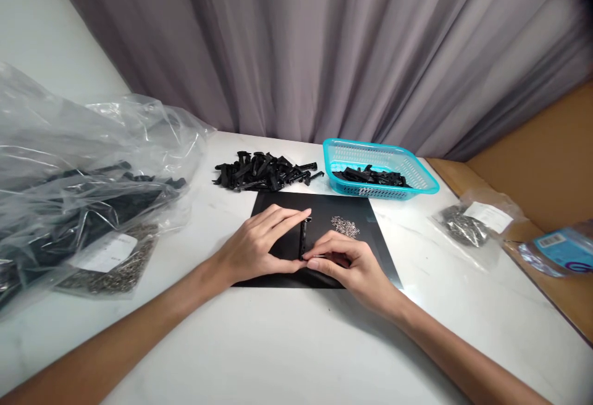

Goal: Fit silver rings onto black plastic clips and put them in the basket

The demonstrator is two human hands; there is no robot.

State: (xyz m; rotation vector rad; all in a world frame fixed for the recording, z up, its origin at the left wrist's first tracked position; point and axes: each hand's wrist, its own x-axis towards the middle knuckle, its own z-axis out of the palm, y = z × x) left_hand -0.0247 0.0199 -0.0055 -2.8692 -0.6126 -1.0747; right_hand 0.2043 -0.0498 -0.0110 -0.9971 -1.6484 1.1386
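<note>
Between the thumb and fingers of my left hand (259, 241) is a narrow black plastic part (303, 238), gripped at its two ends over the black mat (278, 276). My right hand (349, 263) is closed in a pinch at the near end of that part. A thin, light-coloured sliver shows between its fingertips, too small to name. Just beyond my right hand lies a small heap of tiny shiny metal pieces (345, 226) on the mat.
Behind the mat sits a pile of black plastic parts (266, 171). A turquoise basket (424, 176) at back right holds more. Large clear plastic bags (152, 121) fill the left side. A bag of small metal pieces (463, 226) and a cardboard box (532, 152) are at right.
</note>
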